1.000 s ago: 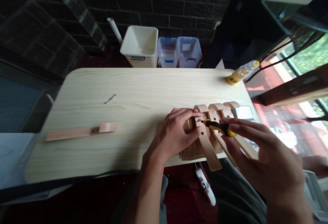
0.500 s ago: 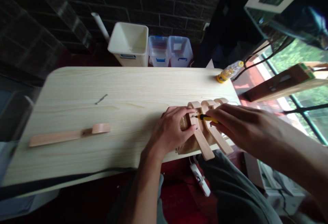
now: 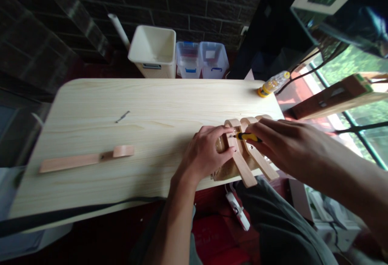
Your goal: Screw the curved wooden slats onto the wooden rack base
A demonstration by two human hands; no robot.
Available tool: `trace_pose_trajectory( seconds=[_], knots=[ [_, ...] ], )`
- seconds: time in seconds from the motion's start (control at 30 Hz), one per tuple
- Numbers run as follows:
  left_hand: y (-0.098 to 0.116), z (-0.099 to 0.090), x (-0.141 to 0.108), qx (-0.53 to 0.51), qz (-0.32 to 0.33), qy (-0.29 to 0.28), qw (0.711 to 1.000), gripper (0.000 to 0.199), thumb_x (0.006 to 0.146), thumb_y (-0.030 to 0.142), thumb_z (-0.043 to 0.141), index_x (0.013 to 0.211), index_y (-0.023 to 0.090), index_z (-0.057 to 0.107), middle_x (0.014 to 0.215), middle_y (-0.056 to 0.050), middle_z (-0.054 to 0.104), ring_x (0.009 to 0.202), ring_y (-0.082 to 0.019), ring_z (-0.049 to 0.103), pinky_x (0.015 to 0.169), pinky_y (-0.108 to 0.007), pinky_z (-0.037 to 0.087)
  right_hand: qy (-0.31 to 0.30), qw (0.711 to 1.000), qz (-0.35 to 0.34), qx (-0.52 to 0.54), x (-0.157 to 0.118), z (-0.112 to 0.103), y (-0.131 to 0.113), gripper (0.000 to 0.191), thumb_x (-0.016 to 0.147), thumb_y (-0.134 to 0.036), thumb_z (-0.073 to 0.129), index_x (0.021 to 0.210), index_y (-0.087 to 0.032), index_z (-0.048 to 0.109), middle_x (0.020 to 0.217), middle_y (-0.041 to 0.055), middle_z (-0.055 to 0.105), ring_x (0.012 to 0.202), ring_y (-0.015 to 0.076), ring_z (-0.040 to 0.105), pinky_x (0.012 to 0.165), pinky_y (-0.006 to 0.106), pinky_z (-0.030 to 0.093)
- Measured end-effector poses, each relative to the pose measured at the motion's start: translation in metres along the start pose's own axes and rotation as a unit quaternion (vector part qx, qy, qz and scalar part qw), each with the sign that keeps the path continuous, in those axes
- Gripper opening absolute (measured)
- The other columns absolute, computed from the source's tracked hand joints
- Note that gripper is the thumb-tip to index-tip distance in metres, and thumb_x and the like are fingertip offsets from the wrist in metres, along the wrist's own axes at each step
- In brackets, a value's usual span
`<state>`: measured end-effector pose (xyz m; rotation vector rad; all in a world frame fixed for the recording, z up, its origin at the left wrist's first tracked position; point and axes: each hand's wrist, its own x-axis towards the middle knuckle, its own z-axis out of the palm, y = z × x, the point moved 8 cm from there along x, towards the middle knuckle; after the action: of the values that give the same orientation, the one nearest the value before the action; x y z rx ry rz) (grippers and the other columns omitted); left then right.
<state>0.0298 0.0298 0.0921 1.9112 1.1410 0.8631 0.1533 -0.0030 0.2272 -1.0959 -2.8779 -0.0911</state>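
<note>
At the table's front right lies a wooden piece [image 3: 244,168] with several curved slats, on a brownish base. My left hand [image 3: 206,152] is wrapped round its left side, thumb and forefinger on the nearest slat. In my right hand [image 3: 273,135] is a yellow and black screwdriver [image 3: 247,136], its tip at a small dark screw or hole [image 3: 231,136] in that slat. A loose wooden slat with a curled end [image 3: 72,162] rests at the left of the table, and a small grey metal tool [image 3: 123,116] lies behind it.
The pale wooden table [image 3: 169,103] spans the view. A clear bottle-shaped container with yellow ends [image 3: 273,84] is at its back right corner. Beyond the back edge stand a cream bin [image 3: 153,47] and two clear boxes [image 3: 188,59]. A power strip [image 3: 238,210] hangs below the front edge.
The view has shifted slightly, so the table's things appear a little further right. Both hands keep their places on the wooden piece and the screwdriver.
</note>
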Motion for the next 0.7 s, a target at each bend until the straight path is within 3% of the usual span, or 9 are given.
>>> trace_pose_trajectory(
  seconds=[0.37, 0.57, 0.7],
  knots=[
    [-0.002, 0.001, 0.000, 0.011, 0.005, 0.014, 1.000, 0.049, 0.090, 0.023, 0.087, 0.137, 0.029, 0.076, 0.137, -0.004, 0.081, 0.131, -0.029, 0.071, 0.119, -0.048, 0.059, -0.043, 0.999, 0.001, -0.026, 0.012, 0.010, -0.008, 0.019, 0.102, -0.001, 0.059, 0.112, -0.017, 0.062, 0.090, 0.0038, 0.070, 0.069, 0.0195, 0.063, 0.065, 0.034, 0.035],
    [-0.003, 0.001, 0.000, 0.005, -0.001, 0.002, 1.000, 0.050, 0.090, 0.024, 0.086, 0.138, 0.031, 0.076, 0.139, -0.003, 0.081, 0.134, -0.030, 0.070, 0.121, -0.051, 0.058, -0.041, 0.998, 0.034, -0.014, 0.008, 0.011, 0.003, 0.005, 0.110, -0.015, 0.059, 0.108, -0.020, 0.058, 0.080, 0.0006, 0.065, 0.058, 0.0156, 0.051, 0.058, 0.032, 0.027],
    [-0.002, 0.001, 0.000, 0.005, 0.001, -0.002, 1.000, 0.048, 0.092, 0.025, 0.084, 0.139, 0.030, 0.076, 0.139, -0.003, 0.081, 0.134, -0.029, 0.070, 0.122, -0.050, 0.057, -0.033, 0.998, 0.054, -0.019, 0.005, 0.015, 0.005, 0.004, 0.111, -0.020, 0.059, 0.108, -0.020, 0.058, 0.079, 0.0009, 0.065, 0.057, 0.0157, 0.051, 0.055, 0.032, 0.025]
  ],
)
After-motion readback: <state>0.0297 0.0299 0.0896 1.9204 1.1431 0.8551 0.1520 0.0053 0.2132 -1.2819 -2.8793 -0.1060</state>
